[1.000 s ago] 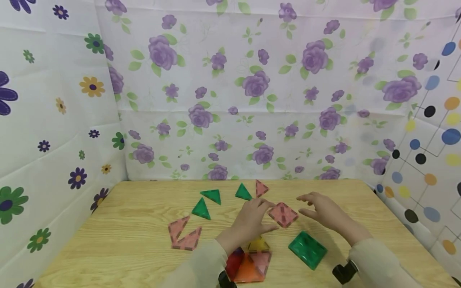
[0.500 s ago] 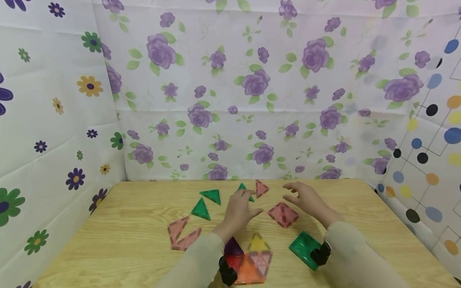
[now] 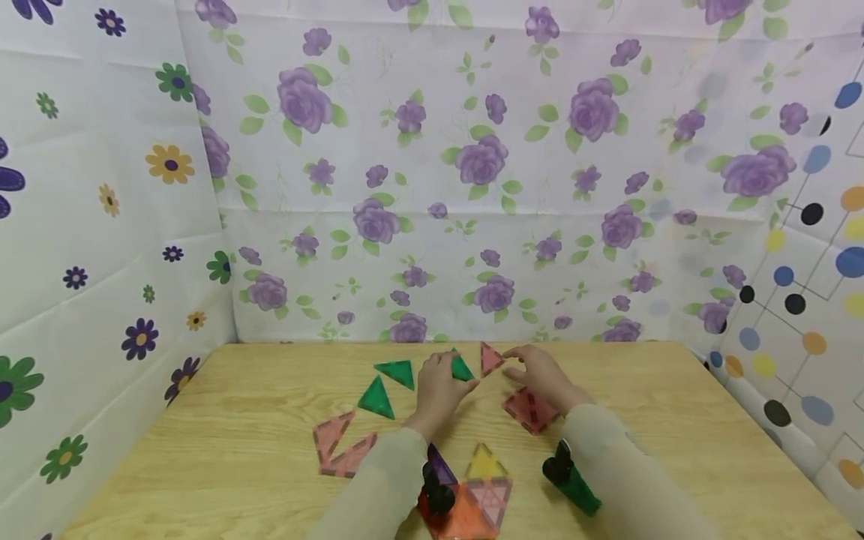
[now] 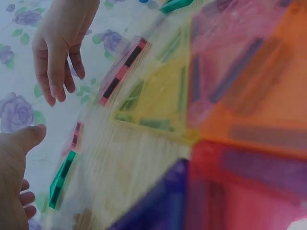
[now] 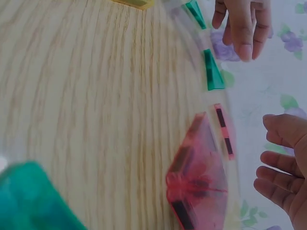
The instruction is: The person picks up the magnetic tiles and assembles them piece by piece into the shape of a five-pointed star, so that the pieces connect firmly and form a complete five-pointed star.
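In the head view my left hand (image 3: 437, 391) is over the far part of the table, fingers beside a green triangular magnetic tile (image 3: 462, 367). My right hand (image 3: 545, 379) reaches in from the other side. Its fingertips are close to a pink triangular tile (image 3: 490, 361); whether they touch it I cannot tell. Both wrist views show loosely spread fingers, nothing held in either hand. Below the right hand lies a pink diamond of joined tiles (image 3: 528, 412). Nearer me is a joined group with a yellow triangle (image 3: 485, 463), an orange tile (image 3: 466, 514) and a purple one (image 3: 442, 466).
Two more green triangles (image 3: 376, 397) lie left of my left hand, with two pink triangles (image 3: 332, 433) nearer me. The right sleeve partly covers a green block of tiles (image 3: 574, 487). Flowered cloth (image 3: 432, 172) stands behind the wooden table (image 3: 223, 450).
My left hand has moved away from me and left, from near the pink diamond to the green triangle. My right hand has moved left toward the far pink triangle.
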The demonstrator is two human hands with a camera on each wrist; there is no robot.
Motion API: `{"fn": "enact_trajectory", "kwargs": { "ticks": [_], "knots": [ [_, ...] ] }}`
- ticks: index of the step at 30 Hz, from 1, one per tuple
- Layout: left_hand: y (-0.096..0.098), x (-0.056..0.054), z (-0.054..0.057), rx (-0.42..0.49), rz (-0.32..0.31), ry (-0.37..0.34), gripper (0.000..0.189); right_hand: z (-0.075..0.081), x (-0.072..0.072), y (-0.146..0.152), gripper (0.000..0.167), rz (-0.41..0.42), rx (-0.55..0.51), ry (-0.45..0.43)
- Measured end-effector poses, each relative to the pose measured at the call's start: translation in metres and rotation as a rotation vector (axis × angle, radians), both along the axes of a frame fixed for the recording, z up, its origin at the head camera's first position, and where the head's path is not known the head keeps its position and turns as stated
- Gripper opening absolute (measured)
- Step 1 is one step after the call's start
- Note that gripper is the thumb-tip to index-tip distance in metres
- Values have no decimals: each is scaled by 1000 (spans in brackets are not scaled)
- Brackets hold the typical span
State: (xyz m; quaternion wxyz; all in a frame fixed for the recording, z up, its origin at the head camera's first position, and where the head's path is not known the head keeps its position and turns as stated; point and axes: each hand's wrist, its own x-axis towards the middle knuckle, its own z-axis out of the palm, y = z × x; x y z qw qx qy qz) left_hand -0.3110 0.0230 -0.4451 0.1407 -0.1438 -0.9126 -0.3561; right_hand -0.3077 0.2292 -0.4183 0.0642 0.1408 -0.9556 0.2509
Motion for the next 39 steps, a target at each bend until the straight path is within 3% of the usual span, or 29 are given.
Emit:
{"fn": "enact_trajectory", "kwargs": {
  "ticks": [4,9,21,39],
  "knots": [
    [3,-3,1,31,-14,-62,62,-5,-5,-5,36,9,-1,-16],
    [8,-8,-1,11,9,-82,64,-7,-10,-11,34,25,46,-25],
    [11,-19,-16,-132,124,-60,67,-16,-19,-19,38,81,175,-55],
    [13,-24,-17,-254,144,-41,65,-14,-19,-30,27,117,193,-60]
  ]
}}
